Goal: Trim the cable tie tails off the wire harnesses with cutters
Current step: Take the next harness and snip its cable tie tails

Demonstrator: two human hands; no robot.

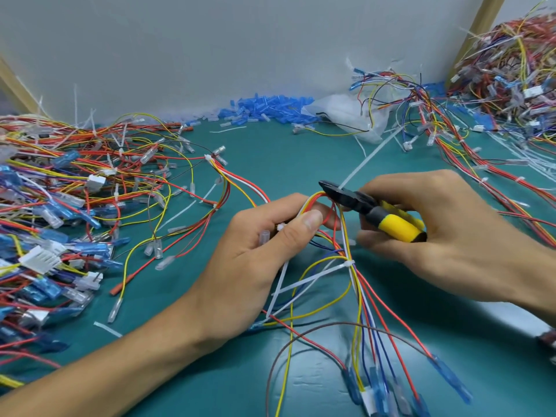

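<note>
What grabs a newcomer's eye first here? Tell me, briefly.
At centre, the right hand grips yellow-handled cutters, their tip against a long white cable tie tail, while the left hand pinches the wire harness. A tangled left pile and right pile of harnesses flank the green mat.

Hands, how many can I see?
2: the left hand pinches the wire harness at centre; the right hand, beside it, grips the yellow-handled cutters.

No readable text, labels, brands, numbers or signs anywhere in view; cutter handles, connectors, sleeves and mat show no legible marking.
</note>
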